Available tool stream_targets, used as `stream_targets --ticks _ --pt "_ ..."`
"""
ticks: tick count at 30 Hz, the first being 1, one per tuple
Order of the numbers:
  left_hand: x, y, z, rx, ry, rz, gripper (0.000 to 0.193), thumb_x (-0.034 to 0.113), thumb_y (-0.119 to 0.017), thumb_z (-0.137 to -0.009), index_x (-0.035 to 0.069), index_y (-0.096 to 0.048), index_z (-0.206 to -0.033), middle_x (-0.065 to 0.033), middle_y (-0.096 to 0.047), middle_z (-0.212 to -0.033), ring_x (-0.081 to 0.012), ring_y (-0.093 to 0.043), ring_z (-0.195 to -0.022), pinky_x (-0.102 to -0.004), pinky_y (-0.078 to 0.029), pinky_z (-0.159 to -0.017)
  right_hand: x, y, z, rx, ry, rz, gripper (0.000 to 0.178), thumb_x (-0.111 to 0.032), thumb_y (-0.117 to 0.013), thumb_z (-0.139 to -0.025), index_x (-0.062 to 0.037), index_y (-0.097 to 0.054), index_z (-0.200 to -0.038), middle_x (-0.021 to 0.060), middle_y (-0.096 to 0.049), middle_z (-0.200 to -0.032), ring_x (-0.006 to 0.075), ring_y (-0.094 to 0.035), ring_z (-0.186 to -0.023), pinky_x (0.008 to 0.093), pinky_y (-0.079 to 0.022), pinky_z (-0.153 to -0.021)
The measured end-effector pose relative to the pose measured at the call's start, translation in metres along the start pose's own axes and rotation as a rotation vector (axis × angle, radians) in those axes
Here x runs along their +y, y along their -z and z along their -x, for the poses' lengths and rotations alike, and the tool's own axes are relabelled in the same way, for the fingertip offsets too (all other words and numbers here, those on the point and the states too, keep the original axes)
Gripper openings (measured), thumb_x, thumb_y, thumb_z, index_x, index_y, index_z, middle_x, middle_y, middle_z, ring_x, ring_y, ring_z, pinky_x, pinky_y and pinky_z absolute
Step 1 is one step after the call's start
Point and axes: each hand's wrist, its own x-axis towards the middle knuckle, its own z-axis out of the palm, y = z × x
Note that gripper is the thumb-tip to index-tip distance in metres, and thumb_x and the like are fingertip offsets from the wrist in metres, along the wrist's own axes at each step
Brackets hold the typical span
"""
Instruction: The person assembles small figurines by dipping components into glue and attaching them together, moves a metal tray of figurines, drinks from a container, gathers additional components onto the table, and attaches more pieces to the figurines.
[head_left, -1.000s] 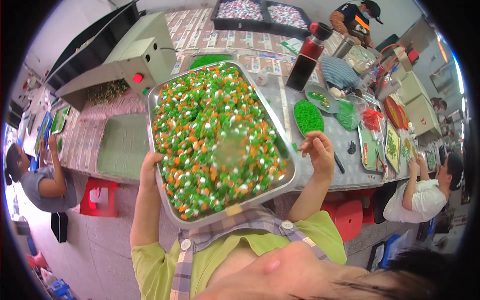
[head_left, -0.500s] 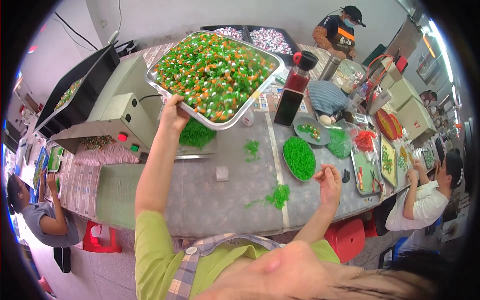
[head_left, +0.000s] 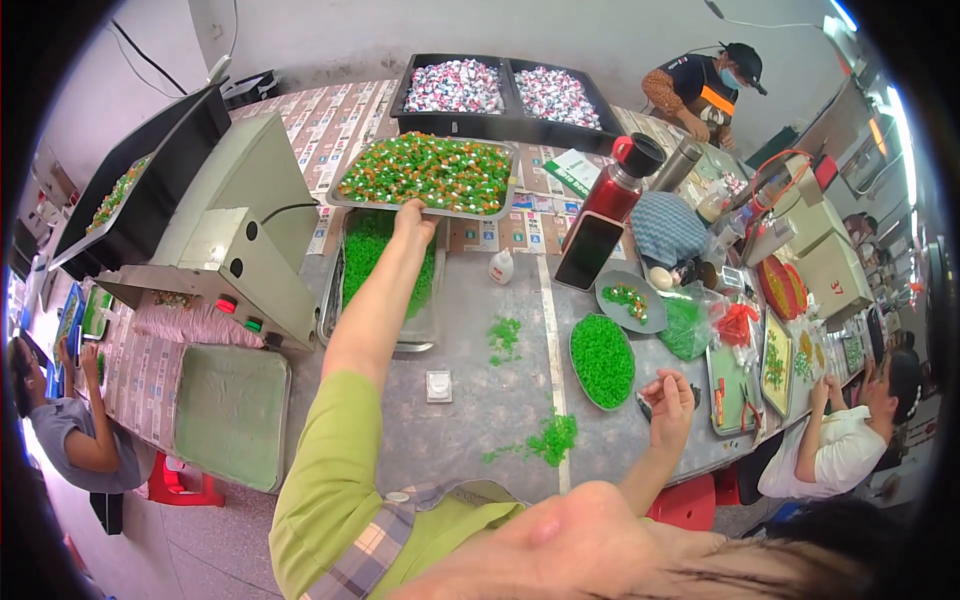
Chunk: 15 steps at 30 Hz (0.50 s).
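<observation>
My left hand [head_left: 413,222] grips the near rim of a shallow metal tray [head_left: 462,213], heaped with small green, orange and white pieces. The tray sits low over the patterned table covering, just in front of two black bins. Beneath its near edge, a second metal tray [head_left: 437,300] holds green pieces and is partly hidden by my left arm. My right hand [head_left: 670,408] hovers over the table's right side, fingers curled together. Something small and dark shows by its fingertips, too small to name. Close to it lies an oval dish [head_left: 603,362] full of green pieces.
A red bottle [head_left: 608,190] stands behind a propped phone [head_left: 587,250]. Nearby are a grey plate [head_left: 632,302], a small white bottle [head_left: 501,266] and a white square block [head_left: 439,386]. Loose green pieces [head_left: 553,440] lie at the front. A machine [head_left: 225,250] stands left; several people work around.
My left hand has lowered the heaped tray away from me, and the black bins behind it have come into fuller view. My right hand stays on the right, fingers curled.
</observation>
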Motion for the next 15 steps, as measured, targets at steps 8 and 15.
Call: stream_targets --ticks 8,15 --pt "-0.052 -0.010 -0.034 0.028 0.015 0.081 0.041 -0.011 -0.035 -0.073 0.002 -0.040 -0.112 -0.0176 -0.044 -0.105 -0.0338 -0.053 -0.090 -0.0539 -0.049 -0.070 -0.001 -0.005 -0.002 0.008 -0.018 0.116 0.016 -0.015 -0.050 -0.086 -0.0006 -0.054 -0.092 0.0050 -0.057 -0.070 0.0118 -0.055 -0.064 0.0223 -0.043 -0.061" --pt "-0.078 -0.021 -0.048 0.108 0.044 0.114 0.034 -0.006 -0.040 -0.076 0.000 -0.041 -0.109 -0.0171 -0.043 -0.104 -0.0334 -0.050 -0.091 -0.0521 -0.047 -0.069 0.002 -0.003 0.000 0.021 -0.035 0.138 0.016 -0.015 -0.051 -0.085 -0.0007 -0.054 -0.092 0.0047 -0.057 -0.070 0.0118 -0.055 -0.065 0.0212 -0.041 -0.061"
